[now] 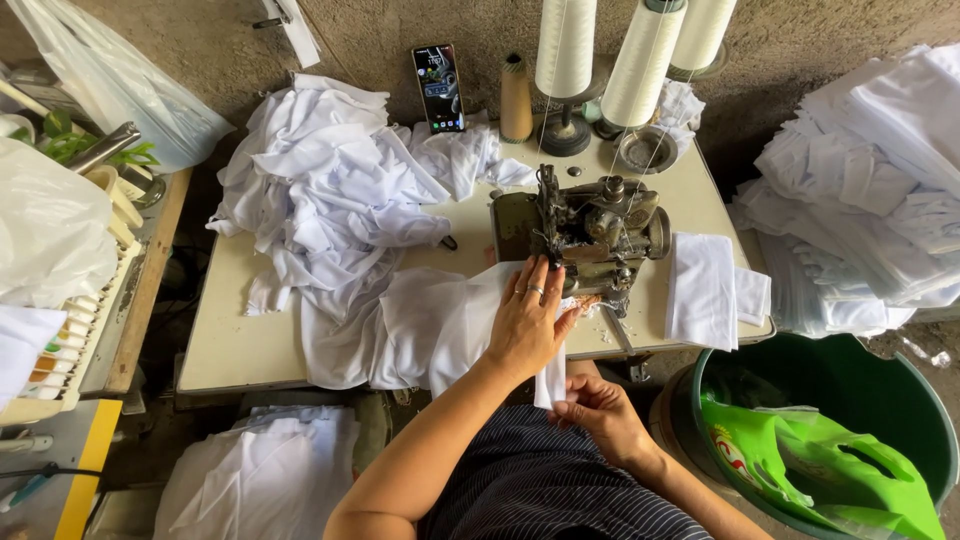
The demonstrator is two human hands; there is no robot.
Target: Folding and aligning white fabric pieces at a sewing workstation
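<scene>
The white cloth piece (470,320) lies on the desk (240,340) just in front of the sewing machine (585,235), its long edge running from the machine back toward the person. The left hand (528,325) presses flat on it beside the machine, fingers (528,280) together and extended. The right hand (600,410), farther from the machine and below the desk edge, has its fingers pinched on the hanging end.

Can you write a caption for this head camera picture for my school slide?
Left hand presses white cloth at the sewing machine while right hand pinches its hanging edge.
</scene>
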